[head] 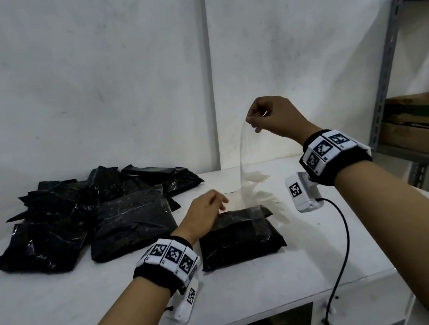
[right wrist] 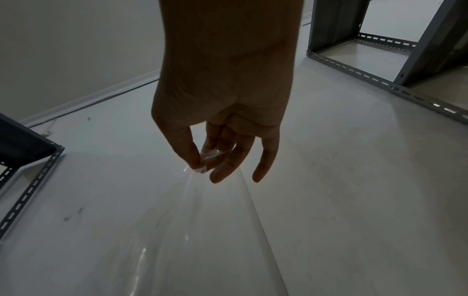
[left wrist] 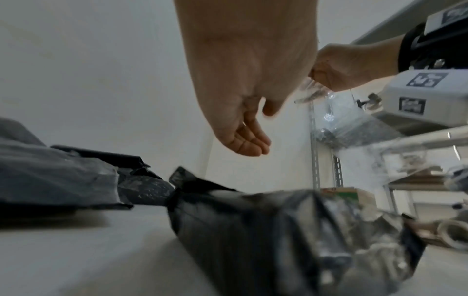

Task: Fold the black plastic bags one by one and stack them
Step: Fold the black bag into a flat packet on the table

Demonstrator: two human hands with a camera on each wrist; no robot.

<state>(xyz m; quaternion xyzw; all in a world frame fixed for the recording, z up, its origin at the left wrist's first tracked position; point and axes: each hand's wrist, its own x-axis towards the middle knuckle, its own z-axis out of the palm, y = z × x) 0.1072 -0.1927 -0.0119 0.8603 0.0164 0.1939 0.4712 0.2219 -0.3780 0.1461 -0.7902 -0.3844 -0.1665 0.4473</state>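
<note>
a white bench (head: 294,275) sits against a pale, scuffed wall (head: 84,84), split by a vertical seam just right of centre. on the right stands a grey slotted metal shelf rack (head: 394,32), cardboard boxes (head: 425,125) stacked on its shelf. the light is flat and dim.

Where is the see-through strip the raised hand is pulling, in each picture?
Head: the clear strip rises in the middle, from the black bag to the right hand.
Left wrist: upper right, the strip hangs blurred below that hand.
Right wrist: the strip runs from the pinching fingers down to the bottom edge.
Shared landmark: the right hand pinching the strip's top end.
</note>
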